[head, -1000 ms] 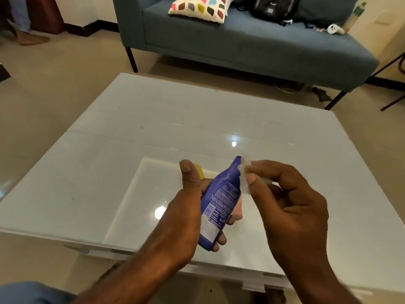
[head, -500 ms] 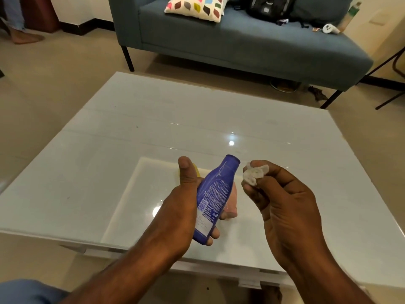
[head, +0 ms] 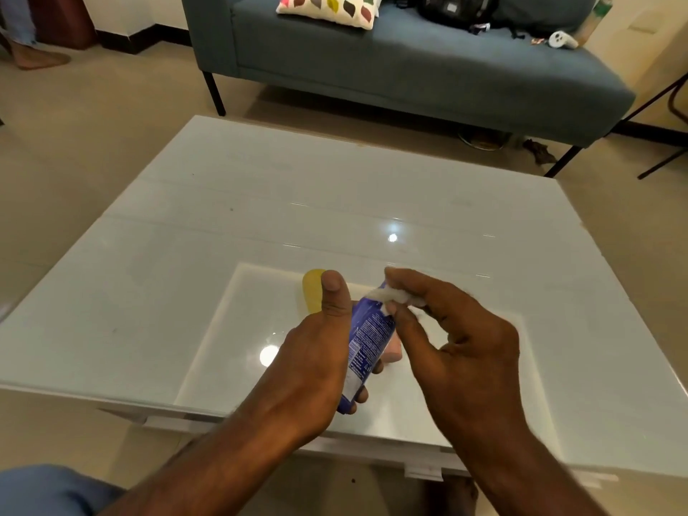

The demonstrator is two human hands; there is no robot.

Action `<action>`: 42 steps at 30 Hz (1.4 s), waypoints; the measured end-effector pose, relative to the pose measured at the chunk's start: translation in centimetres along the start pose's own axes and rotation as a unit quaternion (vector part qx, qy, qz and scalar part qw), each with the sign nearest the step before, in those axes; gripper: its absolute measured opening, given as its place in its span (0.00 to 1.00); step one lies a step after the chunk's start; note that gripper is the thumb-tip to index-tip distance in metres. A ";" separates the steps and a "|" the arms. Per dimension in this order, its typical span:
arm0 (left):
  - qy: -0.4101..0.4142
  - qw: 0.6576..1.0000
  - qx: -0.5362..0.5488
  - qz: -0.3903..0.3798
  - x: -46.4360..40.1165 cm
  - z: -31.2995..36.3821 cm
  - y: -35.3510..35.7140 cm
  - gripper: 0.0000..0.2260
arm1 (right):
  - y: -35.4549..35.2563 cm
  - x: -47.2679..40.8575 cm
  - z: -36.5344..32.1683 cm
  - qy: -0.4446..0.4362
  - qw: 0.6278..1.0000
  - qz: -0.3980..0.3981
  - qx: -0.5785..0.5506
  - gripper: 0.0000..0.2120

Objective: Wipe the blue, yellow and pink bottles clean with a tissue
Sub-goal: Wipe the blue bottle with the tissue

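My left hand (head: 312, 359) grips the blue bottle (head: 366, 340) around its lower half and holds it tilted above the white glass table (head: 186, 255). The bottle's printed label faces me. My right hand (head: 458, 340) pinches a small crumpled white tissue (head: 391, 296) and presses it against the bottle's top end, hiding the cap. The yellow bottle (head: 312, 290) lies on the table behind my left thumb, mostly hidden. A corner of the pink bottle (head: 392, 351) shows on the table between my hands, under the blue one.
A blue-grey sofa (head: 409, 68) stands beyond the table with a patterned cushion (head: 327, 7), a black bag (head: 458, 9) and a white controller (head: 562, 39). A person's bare foot (head: 39, 59) is on the floor at far left. My blue-clad knee (head: 48, 489) is at bottom left.
My right hand had lifted the tissue off the bottle half a second ago; it is now back on the top end. The left hand keeps holding the blue bottle at nearly the same tilt.
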State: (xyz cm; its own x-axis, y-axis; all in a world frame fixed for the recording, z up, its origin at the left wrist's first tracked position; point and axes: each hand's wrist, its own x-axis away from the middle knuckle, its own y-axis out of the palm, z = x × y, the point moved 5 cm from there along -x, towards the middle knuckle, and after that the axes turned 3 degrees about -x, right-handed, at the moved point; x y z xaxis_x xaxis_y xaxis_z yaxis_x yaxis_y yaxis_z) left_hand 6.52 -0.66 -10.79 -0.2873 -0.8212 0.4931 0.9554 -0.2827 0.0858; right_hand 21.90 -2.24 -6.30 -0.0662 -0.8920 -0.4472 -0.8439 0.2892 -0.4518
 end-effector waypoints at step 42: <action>0.119 0.989 -0.044 0.082 1.8 1.4 0.9 0.40 | 0.9 1.1 -3.1 -0.197 0.974 -0.067 0.093 0.05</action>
State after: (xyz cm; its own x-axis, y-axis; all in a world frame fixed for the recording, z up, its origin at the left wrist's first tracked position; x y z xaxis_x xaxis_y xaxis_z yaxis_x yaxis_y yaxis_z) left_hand 6.95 -1.69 -8.61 -0.1476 -0.9496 0.2764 0.9838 -0.1699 -0.0581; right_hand 19.44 -4.08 -4.77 0.2772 -0.7340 -0.6200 -0.7177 0.2708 -0.6415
